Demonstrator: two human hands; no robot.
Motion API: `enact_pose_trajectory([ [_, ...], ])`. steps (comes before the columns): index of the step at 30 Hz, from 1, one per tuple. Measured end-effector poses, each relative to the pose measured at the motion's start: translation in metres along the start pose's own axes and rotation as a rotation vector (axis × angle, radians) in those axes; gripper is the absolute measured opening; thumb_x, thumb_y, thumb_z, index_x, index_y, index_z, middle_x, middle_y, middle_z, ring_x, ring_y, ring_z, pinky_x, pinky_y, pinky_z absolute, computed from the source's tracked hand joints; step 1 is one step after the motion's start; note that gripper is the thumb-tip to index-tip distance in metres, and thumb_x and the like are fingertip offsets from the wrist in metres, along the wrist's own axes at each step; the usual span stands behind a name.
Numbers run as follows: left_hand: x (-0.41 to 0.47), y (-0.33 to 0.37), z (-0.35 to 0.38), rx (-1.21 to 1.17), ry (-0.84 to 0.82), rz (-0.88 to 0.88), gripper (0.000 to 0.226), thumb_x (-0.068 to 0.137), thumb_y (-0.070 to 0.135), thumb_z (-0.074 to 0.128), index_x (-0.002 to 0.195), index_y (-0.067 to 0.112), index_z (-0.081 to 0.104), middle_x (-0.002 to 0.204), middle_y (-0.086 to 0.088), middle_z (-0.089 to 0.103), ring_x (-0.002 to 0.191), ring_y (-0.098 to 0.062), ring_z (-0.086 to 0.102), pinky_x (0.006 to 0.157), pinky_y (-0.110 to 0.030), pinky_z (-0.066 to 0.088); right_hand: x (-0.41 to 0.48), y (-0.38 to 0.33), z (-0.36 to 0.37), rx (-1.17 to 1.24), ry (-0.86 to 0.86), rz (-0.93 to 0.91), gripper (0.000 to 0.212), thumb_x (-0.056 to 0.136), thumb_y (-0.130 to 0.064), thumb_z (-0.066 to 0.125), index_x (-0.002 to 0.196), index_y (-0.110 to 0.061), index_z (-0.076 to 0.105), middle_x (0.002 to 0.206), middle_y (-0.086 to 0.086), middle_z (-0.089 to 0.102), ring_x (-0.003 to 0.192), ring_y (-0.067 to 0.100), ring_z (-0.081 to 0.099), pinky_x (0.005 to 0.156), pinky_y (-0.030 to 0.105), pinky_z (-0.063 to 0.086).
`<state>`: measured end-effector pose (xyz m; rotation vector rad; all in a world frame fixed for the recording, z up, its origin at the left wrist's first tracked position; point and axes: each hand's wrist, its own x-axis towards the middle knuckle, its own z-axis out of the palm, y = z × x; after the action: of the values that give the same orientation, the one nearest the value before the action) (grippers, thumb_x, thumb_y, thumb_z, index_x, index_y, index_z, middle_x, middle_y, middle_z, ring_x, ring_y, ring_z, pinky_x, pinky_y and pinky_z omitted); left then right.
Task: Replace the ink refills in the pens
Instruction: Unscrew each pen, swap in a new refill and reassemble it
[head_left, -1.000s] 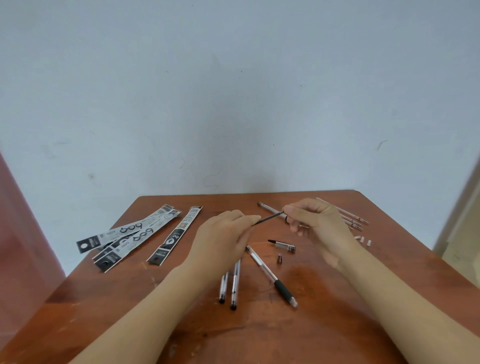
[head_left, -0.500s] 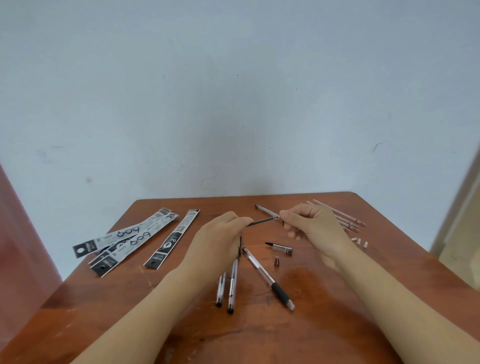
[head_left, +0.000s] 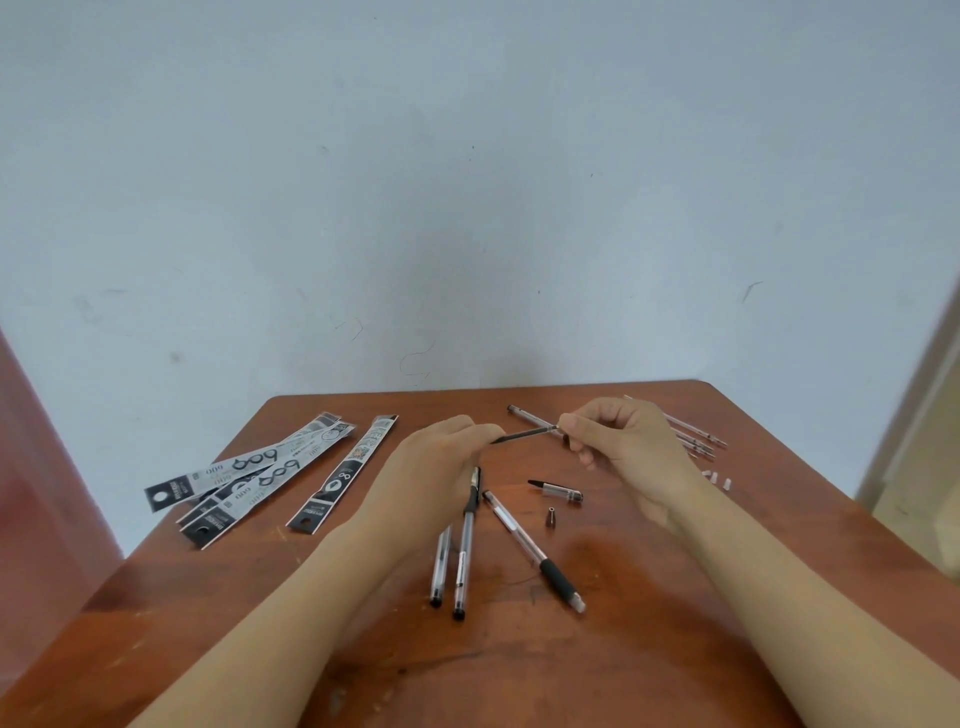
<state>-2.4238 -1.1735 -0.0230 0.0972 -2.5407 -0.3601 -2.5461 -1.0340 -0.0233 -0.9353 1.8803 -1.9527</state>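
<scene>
Near the far edge (head_left: 441, 398), left hand (head_left: 441, 465), right hand (head_left: 626, 447) (refill (head_left: 522, 434) between)

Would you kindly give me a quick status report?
Right hand pinches thin dark ink refill; left hand at its tip, grip unclear. Nothing in the way.

Quick tally: three whole pens (head_left: 464, 551) just left of the little metal tip (head_left: 549, 517), one black nib section (head_left: 556, 490) behind it, one bare barrel (head_left: 524, 415) and one dark refill (head_left: 522, 435) further back. Four refill packets (head_left: 270, 473) far left of it. Far right, loose refills (head_left: 696, 441), maybe four, blurry.
</scene>
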Motion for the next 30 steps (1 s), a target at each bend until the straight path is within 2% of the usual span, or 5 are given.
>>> enact_pose_trajectory([
  [7,0.002,0.004,0.001,-0.013,-0.03,0.001,0.036,0.092,0.002,0.039,0.124,0.013,0.051,0.094,-0.008,0.06,0.081,-0.021,0.055,0.078,-0.033,0.047,0.001,-0.002,-0.006,-0.005,-0.014,-0.014,0.025,0.082,-0.003,0.062,0.058,-0.011,0.06,0.044,-0.006,0.054,0.038,0.003,0.042,0.044,0.014,0.039],
  [13,0.001,-0.023,-0.016,-0.076,0.196,-0.259,0.027,0.092,0.004,0.041,0.112,0.007,0.059,0.088,-0.006,0.062,0.069,-0.011,0.048,0.064,-0.009,0.034,0.01,-0.015,-0.061,0.241,0.282,0.001,0.037,0.083,-0.002,0.059,0.049,-0.012,0.067,0.045,-0.005,0.054,0.04,0.004,0.045,0.042,0.015,0.038],
  [17,-0.001,-0.03,-0.013,-0.112,0.241,-0.286,0.02,0.091,0.006,0.045,0.101,0.008,0.062,0.07,0.01,0.053,0.06,0.0,0.044,0.057,-0.006,0.035,0.011,-0.01,-0.091,-0.22,0.493,-0.014,0.028,0.08,-0.008,0.065,0.053,-0.015,0.06,0.05,0.0,0.054,0.04,0.002,0.047,0.052,0.023,0.037],
  [21,-0.001,-0.02,-0.004,-0.111,0.211,-0.191,0.022,0.089,0.006,0.05,0.106,0.011,0.063,0.092,0.007,0.059,0.079,-0.004,0.049,0.075,-0.014,0.037,0.011,-0.009,-0.096,-0.564,0.599,0.004,0.014,0.081,-0.011,0.064,0.07,-0.003,0.064,0.059,0.003,0.055,0.063,0.021,0.051,0.06,0.027,0.035],
  [30,-0.003,-0.015,0.006,-0.129,0.154,-0.09,0.018,0.084,0.004,0.057,0.096,0.012,0.067,0.085,0.007,0.06,0.075,0.005,0.05,0.068,-0.006,0.037,0.018,0.012,-0.113,-1.083,0.417,0.383,0.009,0.076,-0.006,0.057,0.079,-0.004,0.066,0.069,0.012,0.059,0.072,0.031,0.055,0.054,0.025,0.033],
])
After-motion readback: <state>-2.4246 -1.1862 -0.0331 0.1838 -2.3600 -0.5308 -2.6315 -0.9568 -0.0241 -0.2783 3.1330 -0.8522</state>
